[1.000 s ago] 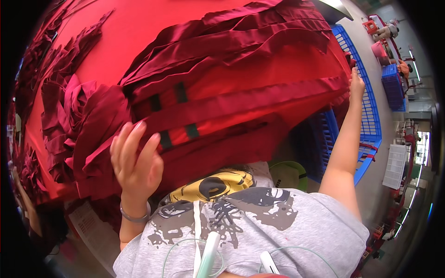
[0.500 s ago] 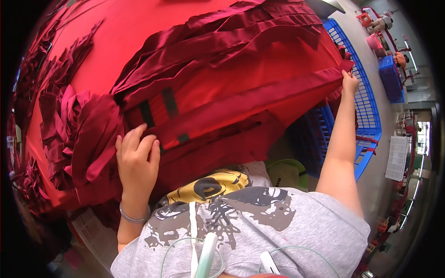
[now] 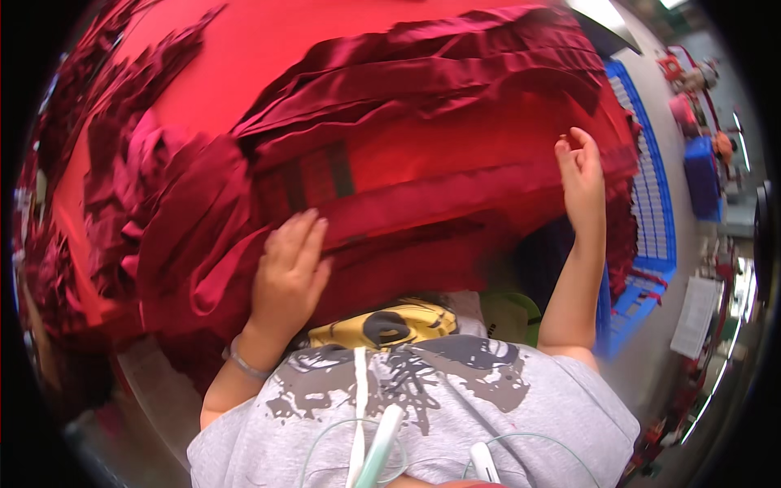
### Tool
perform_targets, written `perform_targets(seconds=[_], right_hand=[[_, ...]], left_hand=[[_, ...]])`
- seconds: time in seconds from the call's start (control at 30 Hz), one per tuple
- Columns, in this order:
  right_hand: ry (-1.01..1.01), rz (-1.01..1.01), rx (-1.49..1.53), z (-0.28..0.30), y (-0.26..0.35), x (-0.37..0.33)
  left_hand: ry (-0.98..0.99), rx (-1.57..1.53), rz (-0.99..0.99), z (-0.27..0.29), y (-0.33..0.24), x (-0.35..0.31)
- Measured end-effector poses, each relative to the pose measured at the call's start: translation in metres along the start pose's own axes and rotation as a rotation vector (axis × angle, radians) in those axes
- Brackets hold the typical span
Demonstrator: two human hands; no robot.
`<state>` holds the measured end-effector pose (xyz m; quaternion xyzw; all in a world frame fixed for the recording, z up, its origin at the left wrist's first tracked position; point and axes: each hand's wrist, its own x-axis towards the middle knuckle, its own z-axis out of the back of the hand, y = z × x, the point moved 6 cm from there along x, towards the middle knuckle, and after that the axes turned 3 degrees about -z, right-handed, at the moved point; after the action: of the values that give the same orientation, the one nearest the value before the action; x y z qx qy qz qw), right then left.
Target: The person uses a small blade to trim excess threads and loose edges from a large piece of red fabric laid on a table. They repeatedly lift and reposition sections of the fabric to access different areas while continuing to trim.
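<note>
A big stack of dark red fabric pieces (image 3: pixel 423 122) lies on a red-covered table (image 3: pixel 244 57) in front of me. My left hand (image 3: pixel 289 272) lies flat, fingers spread, on the near left edge of the stack, on a long red strip (image 3: pixel 455 203). At the stack's right end my right hand (image 3: pixel 582 175) rests with its fingers loosely curled against the fabric edge. Whether it pinches the cloth cannot be made out. A thin bracelet sits on my left wrist.
Crumpled dark red scraps (image 3: pixel 154 211) are heaped on the table's left side. A blue plastic crate (image 3: pixel 651 211) stands to the right of the table. Further right are a blue bin (image 3: pixel 704 175) and a white sheet (image 3: pixel 695 313) on the floor.
My left hand slid up and to the right along the stack's near edge. My right hand came inward and lower at the right end. The view shifted so the stack sits lower.
</note>
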<state>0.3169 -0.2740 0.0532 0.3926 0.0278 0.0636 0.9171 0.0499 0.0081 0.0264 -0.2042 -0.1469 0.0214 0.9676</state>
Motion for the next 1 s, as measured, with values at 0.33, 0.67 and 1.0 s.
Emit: perform_targets(seconds=[0.33, 0.67, 1.0], right_hand=[[0.378, 0.840, -0.250, -0.133, 0.120, -0.154], [0.076, 0.842, -0.260, -0.138, 0.124, -0.145], [0.255, 0.860, -0.288, -0.139, 0.125, -0.158]], left_hand=[[-0.022, 0.076, -0.009, -0.005, -0.002, 0.003], [-0.044, 0.138, -0.021, -0.011, 0.000, -0.002], [-0.038, 0.090, 0.020, -0.012, 0.001, -0.001]])
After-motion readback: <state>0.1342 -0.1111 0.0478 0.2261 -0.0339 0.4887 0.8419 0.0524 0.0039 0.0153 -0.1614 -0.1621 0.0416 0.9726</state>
